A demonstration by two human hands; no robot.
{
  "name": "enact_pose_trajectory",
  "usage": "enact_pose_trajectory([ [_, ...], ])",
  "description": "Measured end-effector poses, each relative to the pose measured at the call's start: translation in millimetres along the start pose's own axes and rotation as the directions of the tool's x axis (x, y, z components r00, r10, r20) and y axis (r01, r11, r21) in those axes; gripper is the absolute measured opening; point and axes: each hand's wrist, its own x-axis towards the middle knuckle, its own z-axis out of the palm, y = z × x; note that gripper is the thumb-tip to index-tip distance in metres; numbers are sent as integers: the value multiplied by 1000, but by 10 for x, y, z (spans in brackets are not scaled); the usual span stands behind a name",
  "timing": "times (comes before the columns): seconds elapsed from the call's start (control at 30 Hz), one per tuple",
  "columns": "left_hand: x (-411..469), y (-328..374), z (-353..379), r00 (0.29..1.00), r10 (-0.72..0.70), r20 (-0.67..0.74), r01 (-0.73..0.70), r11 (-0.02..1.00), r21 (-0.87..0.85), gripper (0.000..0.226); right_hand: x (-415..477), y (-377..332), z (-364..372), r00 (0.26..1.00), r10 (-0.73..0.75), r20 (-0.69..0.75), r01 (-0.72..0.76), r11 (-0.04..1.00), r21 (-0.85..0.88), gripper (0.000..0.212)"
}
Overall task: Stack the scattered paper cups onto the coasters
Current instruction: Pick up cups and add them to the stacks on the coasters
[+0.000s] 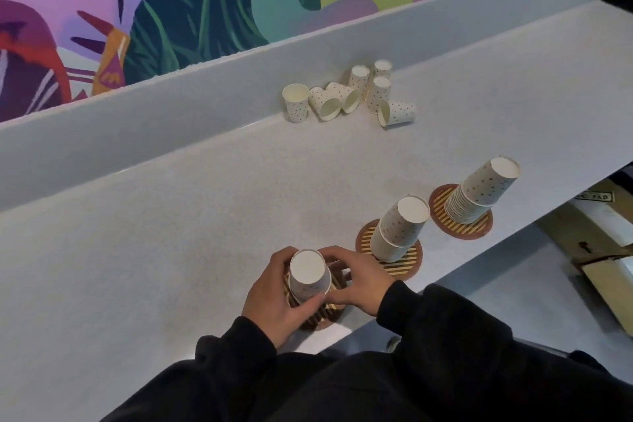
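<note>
At the counter's (171, 250) near edge, the left hand (274, 298) wraps an upturned cup (308, 276) on the nearest coaster (325, 317), fingers curled round it. The right hand (358, 281) curls round the other side, thumb at the base. Loose cups (349, 96) lie by the far edge.

Soft, even light falls on the pale counter (171, 233) — no hard glare, only faint shadows beside the cup stacks (400, 229). The wide lens bows the ledge (239, 86) (most toward the edges). The far cups (349, 96) look slightly soft, perhaps from compression. The black sleeves (445, 336) lose nearly all detail.
</note>
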Motion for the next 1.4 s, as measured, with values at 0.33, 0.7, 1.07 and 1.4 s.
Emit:
enact_pose_trajectory([
  [0.33, 114, 638, -503, 955, 247, -167, -259, 964, -55, 85, -319, -743, -756, 980, -189, -60, 185, 980, -69, 74],
  [0.7, 1988, 2133, -924, 915, 394, -87, -386, 918, 94, 20, 369, -930, -2865, 924, -203, -324, 154, 973, -172, 35],
  [1.07, 3793, 1868, -174, 994, -25, 107, -70, 600, 797, 46, 1739, 325, -4248, 973, -7, -233, -88, 915, -393, 48],
  [1.4, 4280, 1603, 607, 989, -99, 113, -21, 656, 755, 78, 2489, 955, -3897, 988, 153, 3, -141, 917, -373, 78],
])
